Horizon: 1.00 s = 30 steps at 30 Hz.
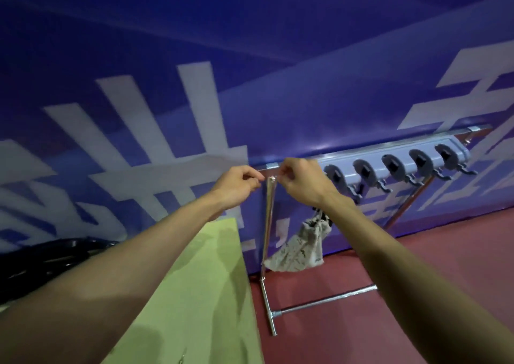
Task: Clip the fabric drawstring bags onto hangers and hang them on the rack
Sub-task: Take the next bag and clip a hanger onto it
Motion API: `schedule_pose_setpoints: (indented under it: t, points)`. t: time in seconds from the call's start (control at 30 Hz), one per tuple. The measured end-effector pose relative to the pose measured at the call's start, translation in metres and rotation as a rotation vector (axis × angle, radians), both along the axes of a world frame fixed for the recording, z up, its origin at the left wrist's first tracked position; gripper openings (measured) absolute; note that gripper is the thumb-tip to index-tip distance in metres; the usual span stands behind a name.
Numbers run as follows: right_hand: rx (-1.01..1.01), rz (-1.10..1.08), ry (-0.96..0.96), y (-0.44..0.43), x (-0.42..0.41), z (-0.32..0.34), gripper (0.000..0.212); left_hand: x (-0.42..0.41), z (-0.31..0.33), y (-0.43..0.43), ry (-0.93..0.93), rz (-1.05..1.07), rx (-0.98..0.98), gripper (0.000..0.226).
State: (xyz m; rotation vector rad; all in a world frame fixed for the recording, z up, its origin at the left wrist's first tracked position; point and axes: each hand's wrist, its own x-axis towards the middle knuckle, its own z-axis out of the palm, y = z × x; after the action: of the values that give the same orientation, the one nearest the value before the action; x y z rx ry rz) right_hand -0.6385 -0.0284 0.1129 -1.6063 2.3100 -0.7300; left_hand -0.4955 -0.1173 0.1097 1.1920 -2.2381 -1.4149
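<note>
Now the left hand [239,185] and right hand [303,181] both curl at the rack's [268,219] top left corner (what they pinch, impossible to tell). Below the right wrist dangles the drawstring bag [300,248]: light, floppy, probably best taken at its gathered neck.

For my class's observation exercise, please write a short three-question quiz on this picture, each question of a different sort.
1. True or false: the fabric bag hangs clear of the red floor.
2. Where on the rack are the left hand and right hand? A) top left corner B) bottom bar C) right end
3. How many round holders does the gray strip carry?
Key: 1 true; 2 A; 3 five.
</note>
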Motion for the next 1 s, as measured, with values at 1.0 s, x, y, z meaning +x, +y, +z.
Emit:
schedule_pose_setpoints:
  t: [1.0]
  points:
    - [0.565,0.410,-0.069,-0.079,0.459,-0.105,0.026,0.511,-0.114,0.013,-0.193,0.427,0.274,0.010]
